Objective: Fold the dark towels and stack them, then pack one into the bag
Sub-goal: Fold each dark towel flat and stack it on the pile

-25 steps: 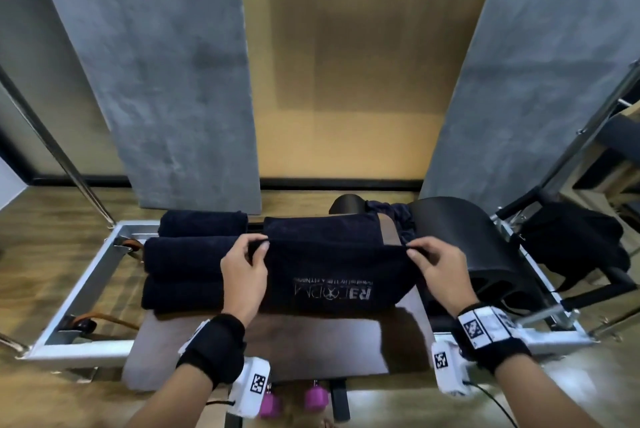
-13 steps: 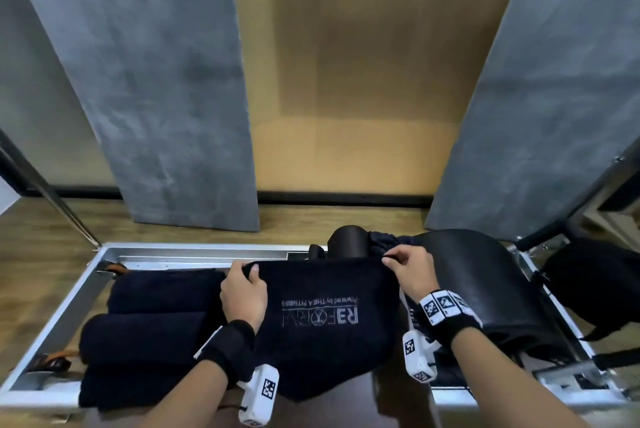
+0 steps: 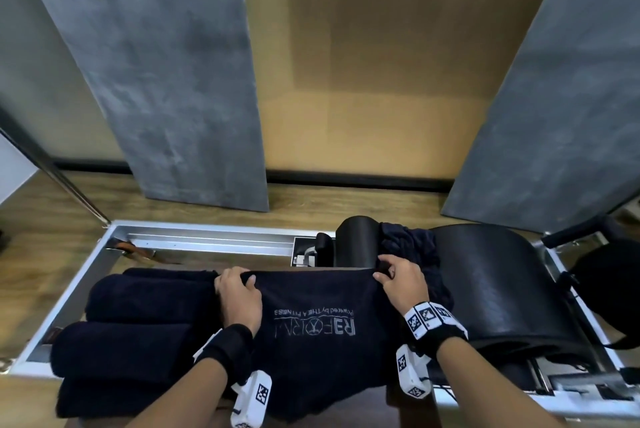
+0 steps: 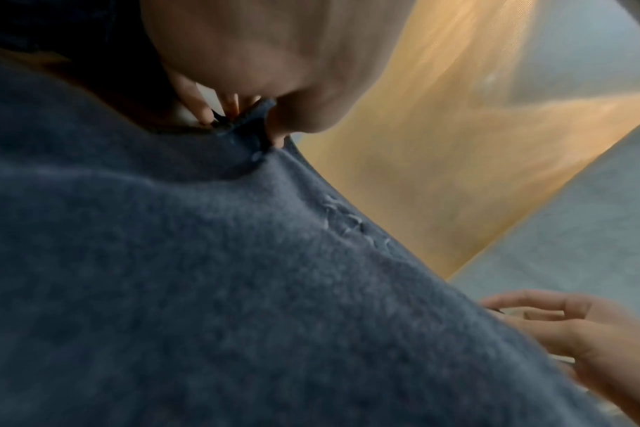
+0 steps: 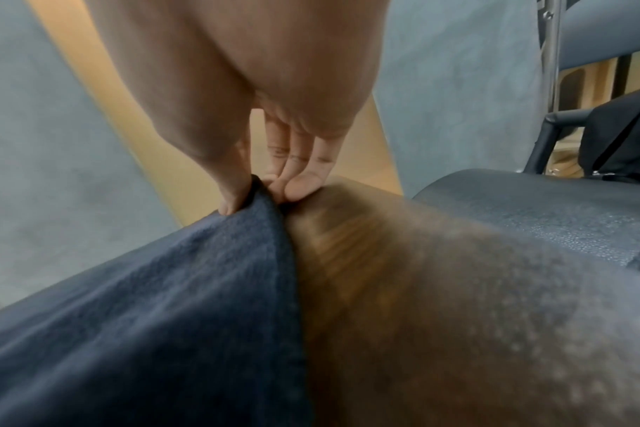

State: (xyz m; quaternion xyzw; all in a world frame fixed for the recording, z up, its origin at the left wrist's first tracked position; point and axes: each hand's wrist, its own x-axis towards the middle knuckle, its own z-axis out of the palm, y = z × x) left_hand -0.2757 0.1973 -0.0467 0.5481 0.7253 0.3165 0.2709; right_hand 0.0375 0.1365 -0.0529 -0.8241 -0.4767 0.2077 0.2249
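A dark navy towel [image 3: 318, 334] with a pale printed logo hangs spread between my two hands. My left hand [image 3: 239, 292] pinches its upper left corner, and in the left wrist view the thumb and fingers [image 4: 238, 115] nip the hem of the towel [image 4: 201, 260]. My right hand [image 3: 398, 280] pinches the upper right corner; the right wrist view shows thumb and fingers [image 5: 260, 187] closed on the towel edge [image 5: 201, 274]. Folded dark towels [image 3: 138, 334] lie stacked to the left, under the held one. Another crumpled dark towel [image 3: 408, 247] sits behind my right hand.
A silver metal frame [image 3: 207, 237] rings the bench. A black curved padded barrel [image 3: 502, 289] stands right of my right hand, with a black headrest roll [image 3: 356, 237] behind. A dark bag-like shape [image 3: 609, 289] sits at the far right. Grey wall panels rise beyond.
Both hands have lifted the logo towel up and away from me, holding its top edge higher and further over the stack. My view has tilted and moved closer.
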